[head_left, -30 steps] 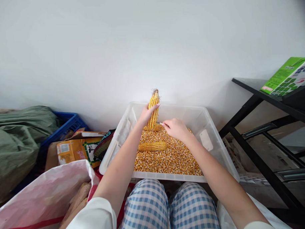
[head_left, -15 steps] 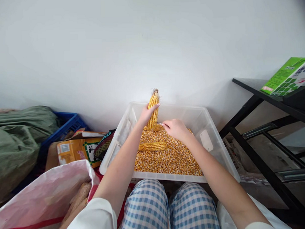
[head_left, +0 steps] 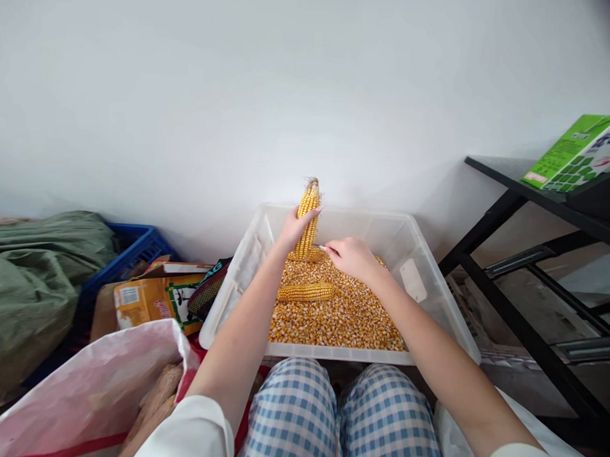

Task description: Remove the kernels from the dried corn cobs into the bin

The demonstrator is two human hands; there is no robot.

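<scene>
My left hand [head_left: 296,229] is closed around a yellow ear of corn [head_left: 307,218], held almost upright with its silky tip on top. My right hand [head_left: 350,255] grips a slim metal tool [head_left: 322,247], perhaps a screwdriver; most of it is hidden in the fist. The tool's end reaches the lower part of the ear. Below both hands is a translucent plastic bin [head_left: 427,277] with a deep layer of loose corn kernels [head_left: 338,324]. Another ear of corn [head_left: 305,292] lies flat on the kernels, and more corn shows partly hidden behind my hands.
A white woven sack [head_left: 90,382] with corn cobs [head_left: 158,400] stands at my left. Behind it are a yellow package [head_left: 137,304], a blue crate [head_left: 140,241] and green cloth [head_left: 51,264]. On the right, a black metal frame [head_left: 518,321] carries a green carton [head_left: 572,152].
The ear's tip has tilted very slightly to the right in my left hand. My right hand and the tool stay in nearly the same place.
</scene>
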